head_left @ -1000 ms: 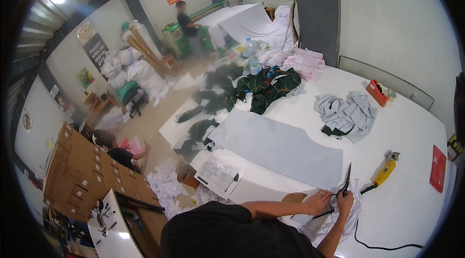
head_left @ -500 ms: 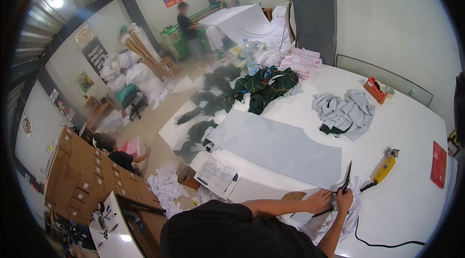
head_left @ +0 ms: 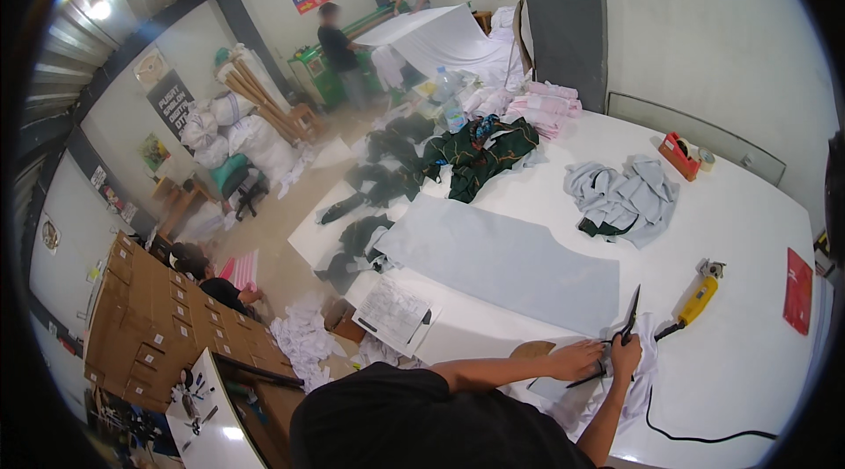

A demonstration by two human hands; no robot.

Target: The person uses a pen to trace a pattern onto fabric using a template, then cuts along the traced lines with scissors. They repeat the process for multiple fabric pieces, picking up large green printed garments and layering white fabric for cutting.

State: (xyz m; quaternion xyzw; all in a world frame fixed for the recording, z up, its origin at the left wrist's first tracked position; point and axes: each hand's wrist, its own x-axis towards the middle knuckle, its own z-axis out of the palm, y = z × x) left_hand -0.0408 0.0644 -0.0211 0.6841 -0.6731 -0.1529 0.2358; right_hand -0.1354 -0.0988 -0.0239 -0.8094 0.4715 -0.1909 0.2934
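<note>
My right hand (head_left: 626,356) is closed around the black handles of a pair of scissors (head_left: 633,311), whose dark blade points away from me. Close beside it, my left hand (head_left: 578,361) has its fingers bent toward the handles; what they pinch, if anything, is hidden. A second dark, narrow blade-like piece (head_left: 584,378) sticks out below the left hand; whether it belongs to the same scissors I cannot tell. White crumpled cloth (head_left: 645,372) lies under and around my right hand. Just beyond the hands, a large light-grey cut fabric panel (head_left: 510,262) is spread flat on the white table (head_left: 546,179).
To the right lies a yellow handheld electric cutter (head_left: 698,302) with a black cord. Crumpled grey cloth (head_left: 629,196), a red tape dispenser (head_left: 679,157) and a red flat packet (head_left: 797,291) rest farther out. Dark green fabric (head_left: 493,157) heaps at the far left. A paper sheet (head_left: 392,315) sits left.
My hands stay almost in place; the left fingers look more bent together than before. The scissors' blade tip has shifted slightly. The person crouching at the left has lowered an arm.
</note>
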